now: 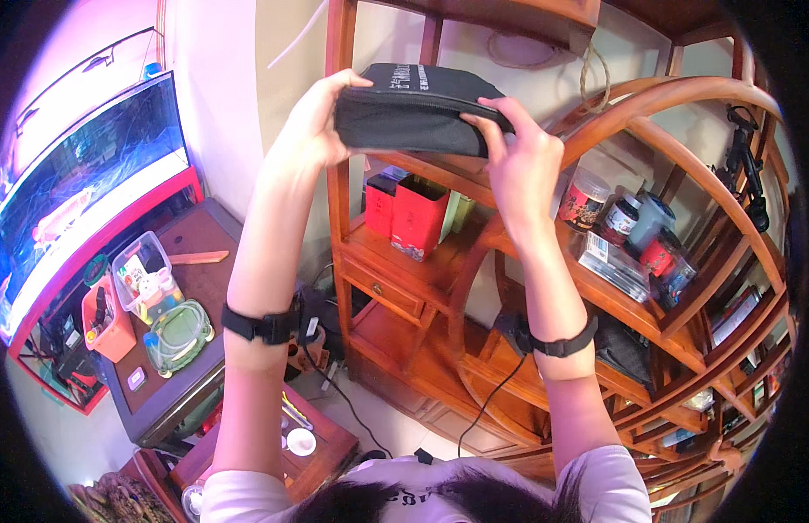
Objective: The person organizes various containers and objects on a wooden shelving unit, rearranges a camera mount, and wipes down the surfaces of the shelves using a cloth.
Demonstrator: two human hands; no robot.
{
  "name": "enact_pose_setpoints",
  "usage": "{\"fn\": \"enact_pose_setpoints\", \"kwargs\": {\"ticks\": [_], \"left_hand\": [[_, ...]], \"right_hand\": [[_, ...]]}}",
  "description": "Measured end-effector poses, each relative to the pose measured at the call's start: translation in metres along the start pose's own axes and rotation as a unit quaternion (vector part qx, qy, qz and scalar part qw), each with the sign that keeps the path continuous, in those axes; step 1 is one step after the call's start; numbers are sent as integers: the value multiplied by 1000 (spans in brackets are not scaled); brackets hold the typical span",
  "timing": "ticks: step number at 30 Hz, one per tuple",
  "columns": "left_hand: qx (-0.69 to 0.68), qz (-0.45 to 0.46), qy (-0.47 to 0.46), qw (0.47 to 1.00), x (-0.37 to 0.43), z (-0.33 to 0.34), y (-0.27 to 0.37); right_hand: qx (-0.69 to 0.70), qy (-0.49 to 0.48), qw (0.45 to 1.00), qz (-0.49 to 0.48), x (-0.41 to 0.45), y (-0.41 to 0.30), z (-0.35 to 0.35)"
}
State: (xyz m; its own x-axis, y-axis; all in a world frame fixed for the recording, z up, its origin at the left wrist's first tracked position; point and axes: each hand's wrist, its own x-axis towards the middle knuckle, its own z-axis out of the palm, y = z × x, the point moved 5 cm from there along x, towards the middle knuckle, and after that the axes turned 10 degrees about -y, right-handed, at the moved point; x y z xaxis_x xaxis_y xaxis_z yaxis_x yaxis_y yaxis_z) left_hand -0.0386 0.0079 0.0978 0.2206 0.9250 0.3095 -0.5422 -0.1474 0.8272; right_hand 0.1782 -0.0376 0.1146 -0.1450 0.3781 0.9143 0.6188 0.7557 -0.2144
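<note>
A black zippered fabric case (411, 121) with pale printed writing on its top is held up in front of the wooden shelf unit. My left hand (323, 118) grips its left end, the thumb on the upper edge. My right hand (525, 140) pinches the right end near the zipper, with the fingers on top and along the side. Whether the zipper is closed all the way cannot be told. Below the case, red boxes (419, 216) stand on a shelf. Black straps with cables circle both forearms.
The curved wooden shelf (640, 314) at the right bears jars (582, 196), bottles and a clear package. At the left, an aquarium (97, 150) stands behind a dark side table (202, 229) holding a clear plastic bin (143, 274) and an orange basket (113, 327). A rope loop (594, 82) hangs at the upper right.
</note>
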Motion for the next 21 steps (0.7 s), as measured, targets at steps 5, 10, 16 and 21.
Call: {"fn": "enact_pose_setpoints", "kwargs": {"ticks": [5,10,16,21], "left_hand": [[51,-33,60,996,77,-42,-12],[143,-44,103,983,117,-45,-47],[482,128,247,831,148,-102,-49],[605,158,235,744,158,-84,-60]], "right_hand": [[-45,44,998,-12,10,23,34],[-104,15,992,71,12,66,55],[-203,-85,970,108,7,74,97],[-196,-182,955,127,31,104,142]]}}
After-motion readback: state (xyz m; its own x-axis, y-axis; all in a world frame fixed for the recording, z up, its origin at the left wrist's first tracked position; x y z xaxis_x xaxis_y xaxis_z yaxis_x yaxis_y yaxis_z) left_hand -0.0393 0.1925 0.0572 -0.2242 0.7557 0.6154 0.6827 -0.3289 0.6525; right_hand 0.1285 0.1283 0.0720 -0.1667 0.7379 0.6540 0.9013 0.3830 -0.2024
